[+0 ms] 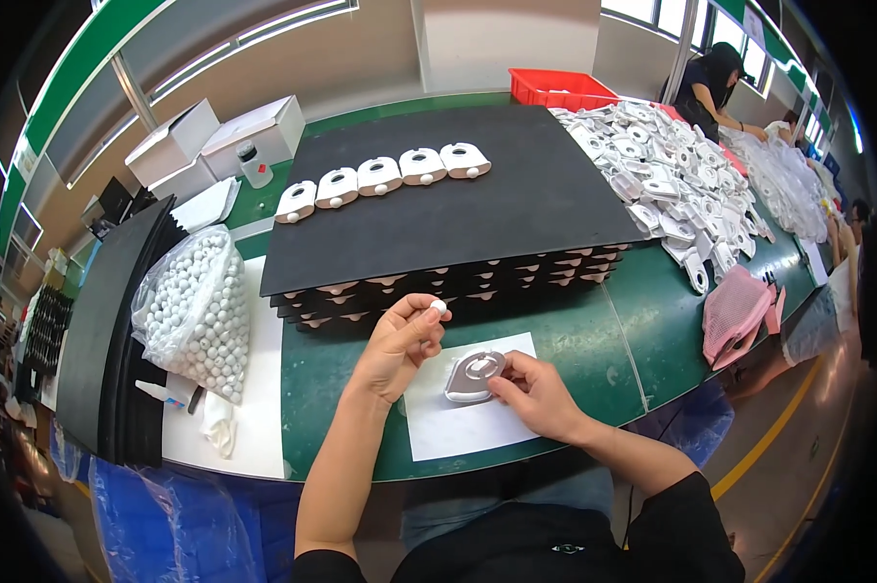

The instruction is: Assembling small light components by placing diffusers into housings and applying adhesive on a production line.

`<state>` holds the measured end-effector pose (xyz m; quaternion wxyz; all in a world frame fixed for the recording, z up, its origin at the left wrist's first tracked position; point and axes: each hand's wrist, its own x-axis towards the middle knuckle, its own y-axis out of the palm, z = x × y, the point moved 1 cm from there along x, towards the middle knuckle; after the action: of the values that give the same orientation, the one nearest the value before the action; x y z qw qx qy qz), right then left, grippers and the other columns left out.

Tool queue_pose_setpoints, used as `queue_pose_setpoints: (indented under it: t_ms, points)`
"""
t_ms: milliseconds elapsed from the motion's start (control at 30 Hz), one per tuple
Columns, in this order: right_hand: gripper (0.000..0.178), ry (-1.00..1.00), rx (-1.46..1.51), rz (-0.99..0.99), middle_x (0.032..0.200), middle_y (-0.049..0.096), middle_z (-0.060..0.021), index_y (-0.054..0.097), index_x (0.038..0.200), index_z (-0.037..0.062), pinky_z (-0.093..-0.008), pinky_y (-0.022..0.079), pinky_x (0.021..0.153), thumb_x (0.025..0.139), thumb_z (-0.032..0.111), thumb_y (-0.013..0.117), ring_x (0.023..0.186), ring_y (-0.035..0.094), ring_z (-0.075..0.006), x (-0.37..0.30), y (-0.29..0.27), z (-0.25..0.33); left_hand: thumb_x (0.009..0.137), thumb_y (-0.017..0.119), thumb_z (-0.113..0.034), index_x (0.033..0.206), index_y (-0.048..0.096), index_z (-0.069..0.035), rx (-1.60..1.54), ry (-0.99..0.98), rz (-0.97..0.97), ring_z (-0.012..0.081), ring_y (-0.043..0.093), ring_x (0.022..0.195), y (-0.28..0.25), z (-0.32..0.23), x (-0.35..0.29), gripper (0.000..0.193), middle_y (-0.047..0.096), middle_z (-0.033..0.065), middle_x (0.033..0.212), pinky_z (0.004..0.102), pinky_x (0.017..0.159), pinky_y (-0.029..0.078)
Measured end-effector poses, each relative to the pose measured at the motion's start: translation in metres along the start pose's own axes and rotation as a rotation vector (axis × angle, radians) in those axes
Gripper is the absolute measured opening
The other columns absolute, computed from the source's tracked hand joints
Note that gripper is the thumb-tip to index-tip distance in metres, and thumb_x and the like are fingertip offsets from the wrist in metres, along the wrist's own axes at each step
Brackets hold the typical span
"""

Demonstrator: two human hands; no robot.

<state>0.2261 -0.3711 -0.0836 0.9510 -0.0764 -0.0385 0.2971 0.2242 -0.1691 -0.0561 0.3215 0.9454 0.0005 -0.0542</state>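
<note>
First, at the left of the green bench point(337, 418), a clear plastic bag point(147, 299) is filled with small white balls point(210, 335). Behind it, white boxes point(256, 139) are grouped, their contents hidden; beside them, a small bottle point(255, 167) with a dark cap is stood upright. Next, five white pieces point(379, 177) are laid in a row on stacked black boards point(390, 238), a ball being seated at the near edge of each.

In front of the stack, a single ball point(438, 306) is pinched between thumb and forefinger by the left hand point(398, 342); it is held at the fingertips. To its right, a grey-and-white piece point(468, 382) with a ring-shaped centre is held at its right edge by the right hand point(540, 396), thumb and fingers being pressed on it; its body is extended leftward from the grip, over a sheet of paper point(458, 437). Ball and piece are apart.

Beyond the boards, a red crate point(526, 92) is placed; a little white material is shown inside. At right, loose white parts point(667, 180) are heaped directly on the bench.
</note>
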Motion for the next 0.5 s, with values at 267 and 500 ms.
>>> queue_pose_setpoints:
  t_ms: [267, 500]
  points:
    - [0.012, -0.105, -0.151, -0.028, 0.077, 0.062, -0.0102, 0.055, 0.093, -0.0014, -0.0266, 0.046, 0.061, 0.083, 0.006, 0.055, 0.066, 0.058, -0.0149, -0.0022, 0.0020, 0.0047, 0.078, 0.067, -0.015, 0.091, 0.057, -0.006, -0.002, -0.017, -0.030, 0.0043, 0.046, 0.061, -0.0004, 0.0012, 0.0001, 0.019, 0.058, 0.0027, 0.082, 0.0170, 0.052, 0.036]
    - [0.011, -0.085, -0.146, -0.044, 0.078, 0.058, -0.0119, 0.053, 0.093, -0.0002, -0.0286, 0.044, 0.059, 0.082, 0.003, 0.054, 0.065, 0.056, -0.0196, -0.0039, -0.0008, 0.0010, 0.079, 0.066, -0.015, 0.099, 0.059, -0.004, 0.005, -0.037, -0.044, 0.0041, 0.046, 0.061, 0.0001, 0.0015, 0.0005, 0.023, 0.058, 0.0027, 0.083, 0.0168, 0.053, 0.037]
